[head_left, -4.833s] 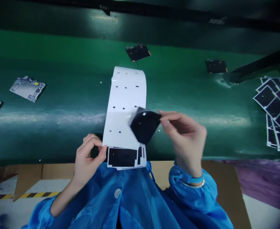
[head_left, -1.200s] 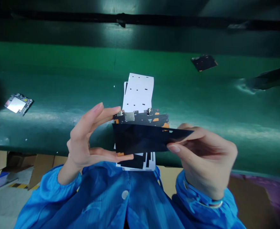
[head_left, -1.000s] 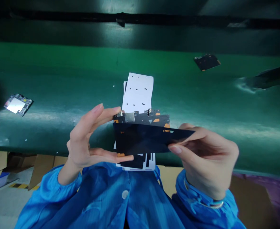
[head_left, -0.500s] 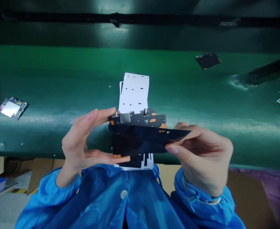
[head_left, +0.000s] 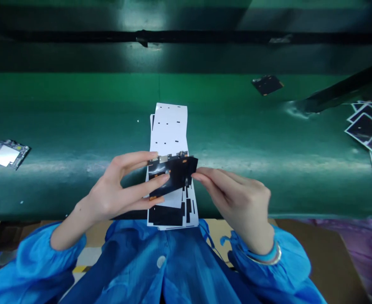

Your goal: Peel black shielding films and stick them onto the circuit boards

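Note:
Between my hands is a circuit board (head_left: 164, 159) with small metal connectors along its far edge and orange patches. A thin black film (head_left: 176, 171) covers most of its face. My left hand (head_left: 119, 185) grips the board from the left, a finger at the far edge, another finger pressing on the film and one at the near edge. My right hand (head_left: 233, 194) pinches the film's right end between thumb and index finger. Beneath the board lies a stack of white sheets (head_left: 169, 126) with black cut-out marks.
A board with a white label (head_left: 6, 155) lies at the far left. Another dark board (head_left: 267, 85) rests at the back right. Black, white-edged sheets (head_left: 367, 126) are piled on the right, near a dark bar (head_left: 344, 86) on the green tabletop (head_left: 78, 122).
The film, held above the board at an angle before, now lies against its face. My left finger has come down onto it, and my right hand has moved left at the film's end.

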Demonstrator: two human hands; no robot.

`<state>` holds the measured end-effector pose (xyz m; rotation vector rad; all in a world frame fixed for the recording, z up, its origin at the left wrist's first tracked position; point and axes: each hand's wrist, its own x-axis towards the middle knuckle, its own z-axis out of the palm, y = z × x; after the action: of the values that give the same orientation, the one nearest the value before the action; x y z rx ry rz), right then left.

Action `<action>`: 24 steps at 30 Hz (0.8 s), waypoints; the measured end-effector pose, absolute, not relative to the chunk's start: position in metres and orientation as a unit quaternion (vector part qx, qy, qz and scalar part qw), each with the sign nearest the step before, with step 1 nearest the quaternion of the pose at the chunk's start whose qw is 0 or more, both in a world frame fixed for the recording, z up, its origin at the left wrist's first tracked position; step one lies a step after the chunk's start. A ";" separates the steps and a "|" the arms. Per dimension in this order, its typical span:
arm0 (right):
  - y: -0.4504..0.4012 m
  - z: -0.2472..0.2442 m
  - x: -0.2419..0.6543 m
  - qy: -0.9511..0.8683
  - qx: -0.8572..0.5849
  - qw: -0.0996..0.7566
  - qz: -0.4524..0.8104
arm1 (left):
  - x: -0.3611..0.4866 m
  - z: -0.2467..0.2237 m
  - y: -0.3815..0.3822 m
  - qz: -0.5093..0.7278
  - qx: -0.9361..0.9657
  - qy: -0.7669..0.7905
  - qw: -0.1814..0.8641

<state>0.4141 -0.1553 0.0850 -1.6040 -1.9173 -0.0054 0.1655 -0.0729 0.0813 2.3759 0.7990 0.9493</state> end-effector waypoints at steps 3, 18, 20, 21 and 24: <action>-0.152 0.070 0.423 -0.727 -0.635 0.259 -0.034 | 0.176 0.076 -0.018 0.308 0.932 0.142 0.130; -0.167 -0.003 0.496 -0.770 -0.588 0.161 0.189 | 0.159 0.026 -0.035 0.080 0.918 0.304 0.240; -0.171 0.002 0.517 -0.754 -0.602 0.168 0.203 | 0.166 0.021 -0.056 0.078 0.932 0.280 0.217; -0.172 0.004 0.520 -0.750 -0.601 0.175 0.212 | 0.171 0.019 -0.062 0.085 0.937 0.270 0.203; -0.172 0.006 0.514 -0.753 -0.584 0.187 0.238 | 0.192 0.017 -0.067 0.108 0.949 0.245 0.167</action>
<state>0.5140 -0.1723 0.0062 -1.6429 -2.1208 0.6711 0.1917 -0.0667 0.0174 2.7008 0.6959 0.3079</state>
